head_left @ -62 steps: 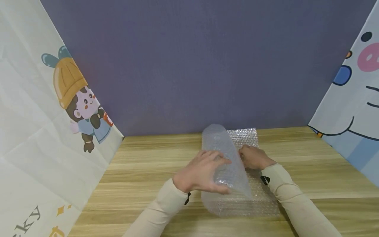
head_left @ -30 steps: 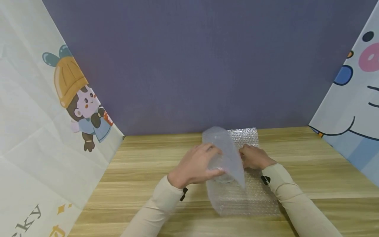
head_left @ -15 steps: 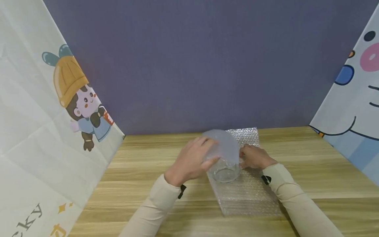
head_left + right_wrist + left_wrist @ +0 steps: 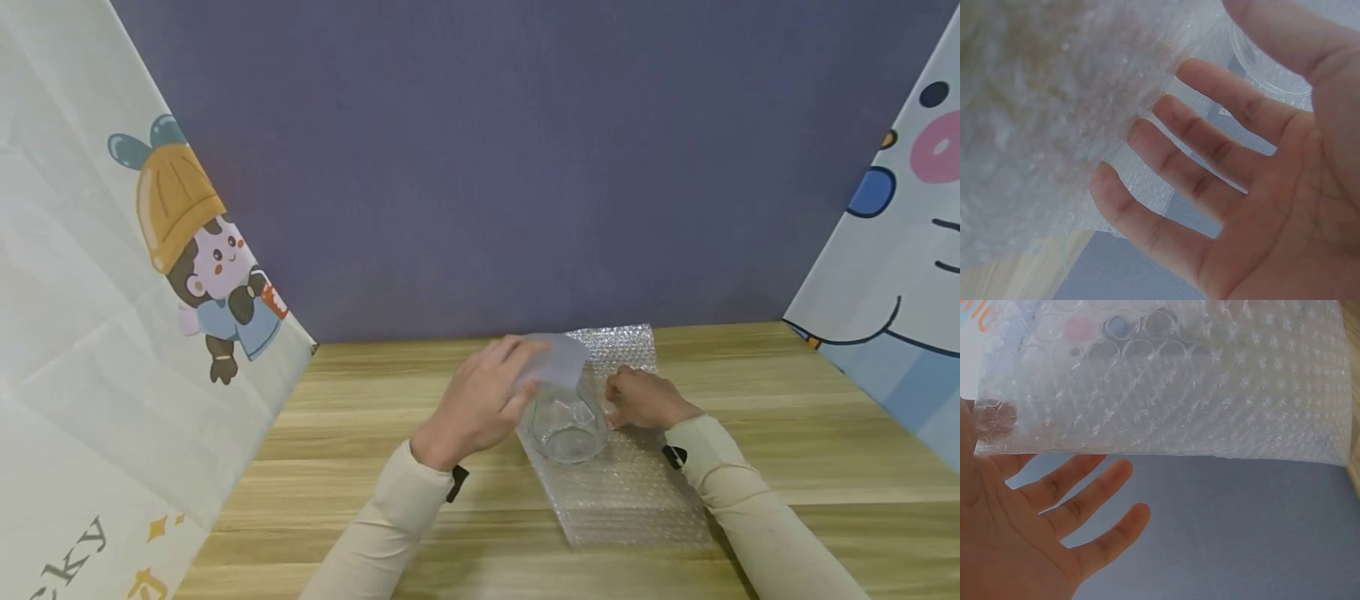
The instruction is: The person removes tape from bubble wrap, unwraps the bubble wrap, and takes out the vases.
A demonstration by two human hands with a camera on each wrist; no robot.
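A sheet of bubble wrap (image 4: 630, 500) lies on the table, its left end lifted into a flap. My left hand (image 4: 480, 404) pinches the edge of that flap; in the left wrist view the other fingers (image 4: 1088, 506) spread apart below the edge. On the sheet is a clear glass jar (image 4: 570, 429), its round end towards me and its far part hidden by the flap. My right hand (image 4: 645, 398) is at the jar's right side; in the right wrist view its fingers (image 4: 1210, 147) are nearly straight, fingertips at the wrap. Part of the glass's round edge (image 4: 1260, 72) shows behind the thumb.
The wooden table (image 4: 375, 417) ends at a dark purple-grey panel (image 4: 480, 167) behind. Printed cloth panels stand at the left (image 4: 75, 292) and right (image 4: 885, 283). The sheet's far end nearly reaches the back panel.
My left hand has moved back and slightly left, pulling the flap away from me and off the jar's near part, so the glass now shows. The right hand has stayed almost still.
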